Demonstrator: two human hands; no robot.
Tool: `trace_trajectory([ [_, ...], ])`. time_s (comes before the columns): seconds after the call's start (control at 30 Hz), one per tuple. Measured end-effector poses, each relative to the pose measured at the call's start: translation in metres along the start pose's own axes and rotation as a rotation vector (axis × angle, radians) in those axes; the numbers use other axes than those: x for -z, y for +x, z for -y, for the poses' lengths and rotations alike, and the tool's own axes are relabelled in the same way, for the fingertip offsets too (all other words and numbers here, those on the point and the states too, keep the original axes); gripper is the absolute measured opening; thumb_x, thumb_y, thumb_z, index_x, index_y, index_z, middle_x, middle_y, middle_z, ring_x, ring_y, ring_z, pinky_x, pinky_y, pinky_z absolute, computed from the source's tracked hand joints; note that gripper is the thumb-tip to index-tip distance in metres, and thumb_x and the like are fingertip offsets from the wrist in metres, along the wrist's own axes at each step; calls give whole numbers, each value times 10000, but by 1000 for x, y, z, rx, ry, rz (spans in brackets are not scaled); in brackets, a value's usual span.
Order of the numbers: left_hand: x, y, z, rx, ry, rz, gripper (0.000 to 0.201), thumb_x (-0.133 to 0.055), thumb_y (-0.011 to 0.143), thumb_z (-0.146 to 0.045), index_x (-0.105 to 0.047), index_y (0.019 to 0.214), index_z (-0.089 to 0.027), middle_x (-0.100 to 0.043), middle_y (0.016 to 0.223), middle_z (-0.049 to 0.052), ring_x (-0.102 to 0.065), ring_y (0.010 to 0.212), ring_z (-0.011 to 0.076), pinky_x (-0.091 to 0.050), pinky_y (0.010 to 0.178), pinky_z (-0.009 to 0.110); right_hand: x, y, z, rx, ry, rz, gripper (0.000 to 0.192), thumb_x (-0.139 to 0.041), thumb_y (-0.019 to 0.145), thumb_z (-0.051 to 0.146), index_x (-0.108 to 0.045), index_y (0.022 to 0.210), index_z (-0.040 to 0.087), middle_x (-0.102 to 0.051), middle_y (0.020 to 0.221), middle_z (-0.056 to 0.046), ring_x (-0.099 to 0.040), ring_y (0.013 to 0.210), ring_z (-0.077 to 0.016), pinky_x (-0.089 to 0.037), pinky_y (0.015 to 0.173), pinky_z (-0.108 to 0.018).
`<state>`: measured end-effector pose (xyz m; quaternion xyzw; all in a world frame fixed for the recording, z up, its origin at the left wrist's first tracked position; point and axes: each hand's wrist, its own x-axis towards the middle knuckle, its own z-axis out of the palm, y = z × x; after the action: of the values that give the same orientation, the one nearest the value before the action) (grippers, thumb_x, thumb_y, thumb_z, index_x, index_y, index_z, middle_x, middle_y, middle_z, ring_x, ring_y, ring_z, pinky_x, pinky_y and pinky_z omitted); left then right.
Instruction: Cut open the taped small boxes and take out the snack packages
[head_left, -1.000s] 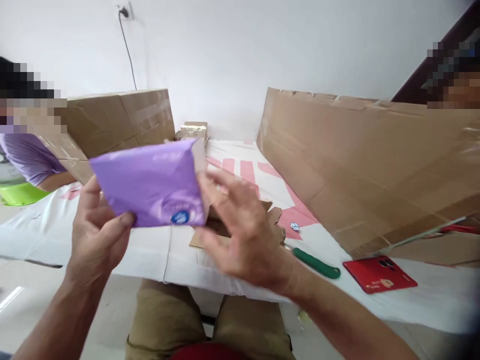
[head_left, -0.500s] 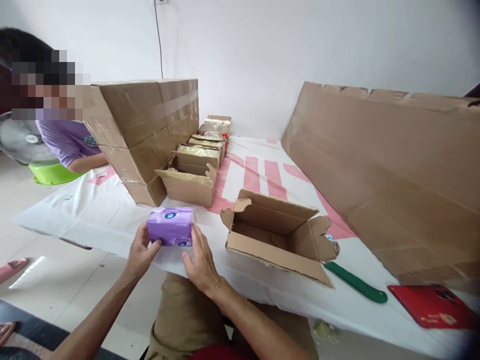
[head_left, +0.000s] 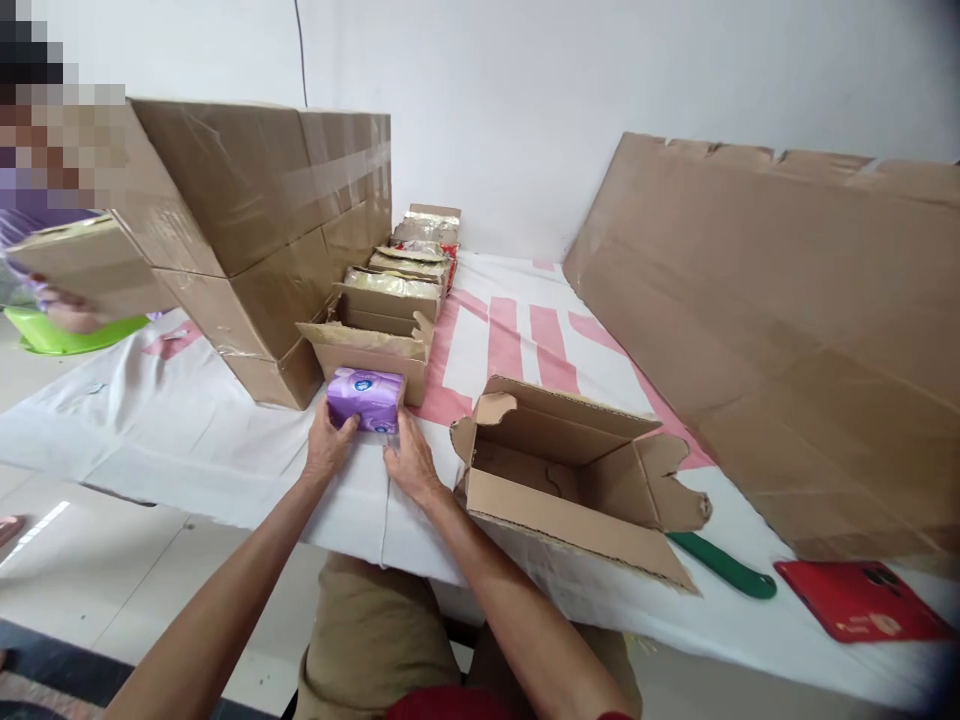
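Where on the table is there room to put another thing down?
Bare cloth lies between the open cardboard box and the big leaning cardboard sheet, and left of the purple pack in front of the stacked brown cartons. It is crowded where both hands hold the pack against the row of small boxes.

Both hands, left hand (head_left: 327,447) and right hand (head_left: 409,462), clasp a purple tissue pack (head_left: 366,398) on the white table cover (head_left: 225,440), beside an open cardboard box (head_left: 570,475).

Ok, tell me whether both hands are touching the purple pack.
Touching. The head view shows the left hand and right hand pressed against the sides of the purple pack.
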<state>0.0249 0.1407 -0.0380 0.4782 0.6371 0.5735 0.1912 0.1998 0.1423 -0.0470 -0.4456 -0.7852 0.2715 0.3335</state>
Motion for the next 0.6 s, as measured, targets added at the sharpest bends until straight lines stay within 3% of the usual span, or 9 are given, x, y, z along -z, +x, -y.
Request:
trace_trajectory([
  [0.1,9,-13,-11,25,65,-8,634,-676,759,-416,-548,1323,-156,-661,1274,157,-636,1204,334,-482,1108,536,6,-18,13,-41,-7,30,840,-560,851,147,-297,1646,89,-433,1649,-225,-386,1552,-328,-338,1285,-556],
  [0.17,18,-33,-20,15,124,-33,731,-682,773,-421,-489,1420,-140,-574,1423,205,-534,1360,384,-374,1197,599,20,-49,21,-50,-11,62,783,-601,847,164,-402,1599,79,-472,1626,-230,-429,1527,-330,-367,1271,-529],
  [0.2,23,-47,-24,-9,165,-58,778,-686,783,-425,-456,1465,-129,-520,1485,226,-466,1427,407,-311,1232,622,30,-70,25,-41,-9,84,740,-629,839,172,-475,1560,100,-510,1607,-209,-468,1503,-315,-395,1258,-490],
  [0.27,32,-78,-31,-186,329,-60,785,-652,843,-463,-437,1508,-106,-501,1507,248,-443,1457,422,-322,1230,625,58,-118,31,36,10,173,604,-641,873,196,-589,1473,156,-551,1592,-160,-539,1450,-282,-443,1218,-422],
  [0.33,36,-111,-41,-331,367,46,724,-658,868,-456,-479,1489,-131,-529,1480,234,-473,1438,413,-359,1214,624,92,-167,33,69,28,233,424,-592,957,242,-675,1370,202,-720,1394,-109,-672,1288,-251,-510,1138,-390],
  [0.4,33,-139,-54,-380,328,170,641,-680,879,-419,-526,1458,-189,-548,1470,204,-513,1408,390,-398,1196,607,131,-212,28,40,1,263,323,-544,991,227,-744,1244,213,-827,1057,-71,-779,971,-225,-598,965,-355],
  [0.5,12,-167,-74,-353,235,276,584,-711,879,-365,-558,1430,-248,-549,1479,179,-536,1390,367,-470,1141,563,188,-262,8,-72,-114,148,312,-507,1001,195,-802,1070,274,-838,920,-41,-791,800,-225,-632,784,-351],
  [0.6,-15,-177,-89,-286,164,313,602,-732,868,-341,-557,1437,-249,-538,1500,185,-622,1245,323,-591,904,434,237,-287,-20,-238,-191,-119,246,-554,993,264,-799,1007,280,-838,915,-54,-796,774,-241,-646,735,-369],
])
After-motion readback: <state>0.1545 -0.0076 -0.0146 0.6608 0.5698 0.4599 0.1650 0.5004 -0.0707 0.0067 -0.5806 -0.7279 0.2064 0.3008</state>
